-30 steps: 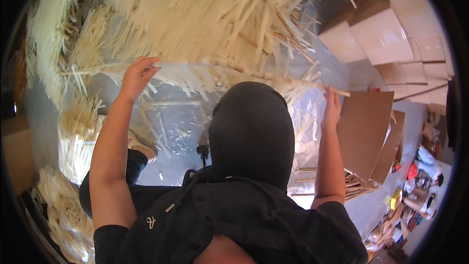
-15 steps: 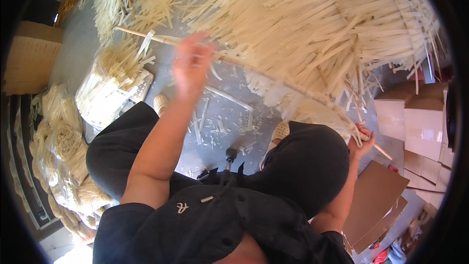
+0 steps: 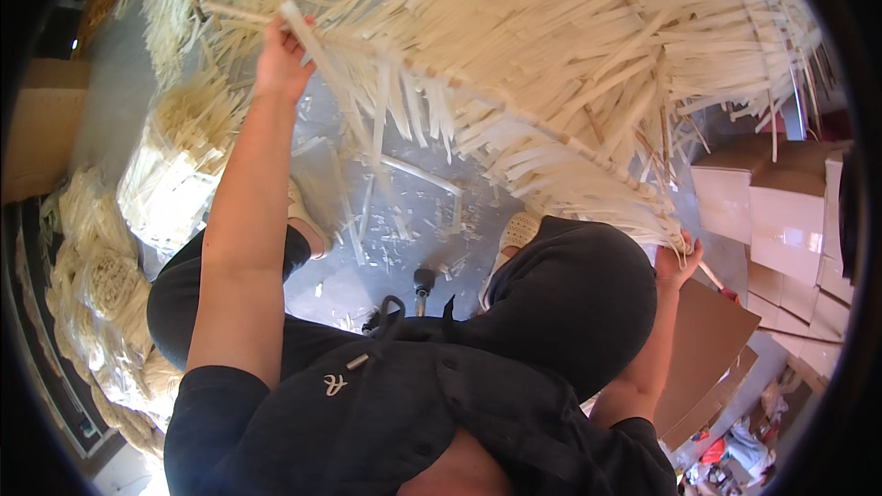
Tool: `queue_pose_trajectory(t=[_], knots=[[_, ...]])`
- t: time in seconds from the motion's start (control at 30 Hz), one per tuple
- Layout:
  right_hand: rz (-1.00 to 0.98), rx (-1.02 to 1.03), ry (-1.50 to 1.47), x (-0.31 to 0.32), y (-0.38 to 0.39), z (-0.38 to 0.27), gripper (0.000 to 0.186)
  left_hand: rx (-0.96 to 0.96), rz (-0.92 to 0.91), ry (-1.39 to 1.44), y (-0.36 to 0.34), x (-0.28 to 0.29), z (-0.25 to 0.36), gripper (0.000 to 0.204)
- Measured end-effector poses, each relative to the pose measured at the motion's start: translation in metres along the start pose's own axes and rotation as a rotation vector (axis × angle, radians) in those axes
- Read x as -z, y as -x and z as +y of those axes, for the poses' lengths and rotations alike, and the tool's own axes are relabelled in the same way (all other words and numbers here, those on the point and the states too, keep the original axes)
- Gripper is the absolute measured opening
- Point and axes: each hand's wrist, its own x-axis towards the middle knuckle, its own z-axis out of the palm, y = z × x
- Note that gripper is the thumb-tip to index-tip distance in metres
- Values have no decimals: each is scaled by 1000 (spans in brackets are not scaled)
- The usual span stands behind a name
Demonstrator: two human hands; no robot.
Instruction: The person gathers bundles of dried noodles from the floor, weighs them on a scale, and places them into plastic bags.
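A thin wooden rod (image 3: 241,11) slants across in front of me, from the upper left down to the right. Pale flat fibre strips (image 3: 514,115) hang along much of its length. My left hand (image 3: 285,64) is closed around the rod near its far left end, beside a wide loose strip (image 3: 299,28) that crosses it. Farther down, my right hand (image 3: 678,262) grips the rod close to its lower right end, with strips bunched at the fingers. The rod's tip pokes out beyond that hand.
A large fringed mass of strips (image 3: 514,9) fills the far side. Bundled strips (image 3: 175,165) and plastic-wrapped coils (image 3: 110,276) stand at left. White boxes (image 3: 785,220) and cardboard sheets (image 3: 707,340) lie at right. Scraps (image 3: 450,239) litter the grey floor between my feet.
My left hand has swept up and left to the rod's far end. More strips now hang down along the rod's middle. My right hand keeps its grip.
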Motion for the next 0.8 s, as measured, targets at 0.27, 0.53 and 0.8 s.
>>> queue_pose_trajectory(t=[0.27,0.53,0.8], knots=[[-128,70,136,-55,28,-14,61,-151,-20,-49,-20,69,5,43],[-162,-30,432,-20,3,31,60,125,-5,-77,56,26,-71,52],[-122,111,507,-49,4,71,59,7,-168,-59,45,29,-123,66]])
